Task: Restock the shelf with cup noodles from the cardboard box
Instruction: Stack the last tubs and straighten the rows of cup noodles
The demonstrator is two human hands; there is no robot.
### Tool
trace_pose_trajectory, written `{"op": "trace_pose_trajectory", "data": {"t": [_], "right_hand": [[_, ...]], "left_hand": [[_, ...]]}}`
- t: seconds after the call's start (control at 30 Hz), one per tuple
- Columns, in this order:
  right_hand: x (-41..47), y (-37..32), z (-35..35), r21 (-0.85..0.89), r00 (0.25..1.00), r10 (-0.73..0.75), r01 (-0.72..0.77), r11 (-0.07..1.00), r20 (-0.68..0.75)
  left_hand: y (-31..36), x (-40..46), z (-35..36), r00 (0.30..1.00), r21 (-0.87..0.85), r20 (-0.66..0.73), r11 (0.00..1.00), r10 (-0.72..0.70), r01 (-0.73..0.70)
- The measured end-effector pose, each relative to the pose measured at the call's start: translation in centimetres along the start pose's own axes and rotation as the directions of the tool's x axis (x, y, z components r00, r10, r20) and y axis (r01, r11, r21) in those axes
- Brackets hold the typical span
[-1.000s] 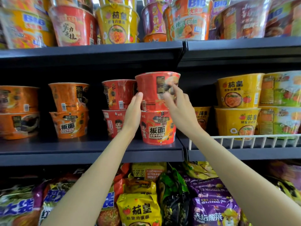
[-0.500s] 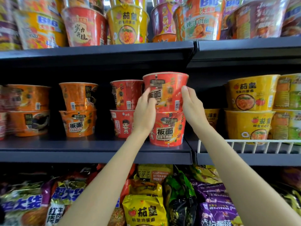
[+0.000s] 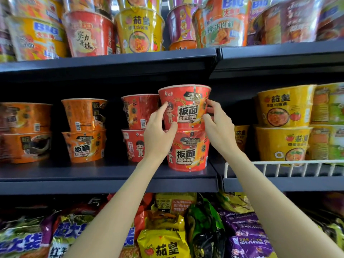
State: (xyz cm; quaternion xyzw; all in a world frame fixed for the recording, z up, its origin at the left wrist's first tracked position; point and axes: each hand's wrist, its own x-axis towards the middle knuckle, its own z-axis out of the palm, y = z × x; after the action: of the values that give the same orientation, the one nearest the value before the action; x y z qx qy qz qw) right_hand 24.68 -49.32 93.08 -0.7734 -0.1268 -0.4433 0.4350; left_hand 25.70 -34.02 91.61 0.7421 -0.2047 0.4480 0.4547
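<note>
A red cup noodle bowl (image 3: 186,107) sits stacked on a second red bowl (image 3: 188,151) at the front of the dark middle shelf (image 3: 104,175). My left hand (image 3: 158,135) grips the upper bowl's left side, index finger and thumb curled on it. On the bowl's right side my right hand (image 3: 218,127) holds it with curled fingers. The upper bowl's front label faces me. The cardboard box is not in view.
Behind stand two more red bowls (image 3: 139,125), then orange stacks (image 3: 85,129) to the left. Yellow bowls (image 3: 283,123) fill the right bay behind a white wire rail (image 3: 279,164). Big cups (image 3: 139,28) line the upper shelf. Bagged noodles (image 3: 165,239) lie below.
Both hands have turned the upper red bowl so its front label faces me. The camera has moved a little closer to the shelf.
</note>
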Motion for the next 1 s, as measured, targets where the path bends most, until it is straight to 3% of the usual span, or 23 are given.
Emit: {"op": "trace_pose_trajectory", "data": {"t": [0.33, 0.53, 0.63, 0.77, 0.87, 1.0], "right_hand": [[-0.1, 0.7, 0.0, 0.042, 0.998, -0.058, 0.057, 0.998, 0.036], [-0.6, 0.2, 0.0, 0.05, 0.998, -0.058, 0.056, 0.997, 0.032], [-2.6, -1.3, 0.1, 0.05, 0.996, -0.044, 0.048, 0.998, -0.077], [-7.5, -3.7, 1.5, -0.159, 0.909, -0.349, 0.319, 0.934, -0.227], [-10.2, -5.4, 4.6, -0.17, 0.899, -0.415, 0.392, 0.904, -0.137], [-10.7, -7.1, 10.2, -0.175, 0.959, -0.236, 0.262, 0.949, 0.157]], "left_hand": [[-1.1, 0.3, -0.2, 0.998, -0.077, -0.007, 0.995, 0.055, -0.056], [-1.5, 0.6, -0.4, 0.995, -0.039, -0.005, 0.994, 0.098, -0.098], [-1.7, 0.4, -0.9, 0.994, -0.105, 0.03, 0.99, 0.103, -0.099], [-4.4, -1.1, -4.9, 0.988, -0.182, -0.077, 0.972, 0.136, -0.148], [-8.5, -0.9, -8.6, 0.979, -0.115, -0.1, 0.975, 0.18, -0.191], [-13.5, 2.0, -11.6, 0.993, -0.044, -0.032, 0.992, 0.113, -0.115]]}}
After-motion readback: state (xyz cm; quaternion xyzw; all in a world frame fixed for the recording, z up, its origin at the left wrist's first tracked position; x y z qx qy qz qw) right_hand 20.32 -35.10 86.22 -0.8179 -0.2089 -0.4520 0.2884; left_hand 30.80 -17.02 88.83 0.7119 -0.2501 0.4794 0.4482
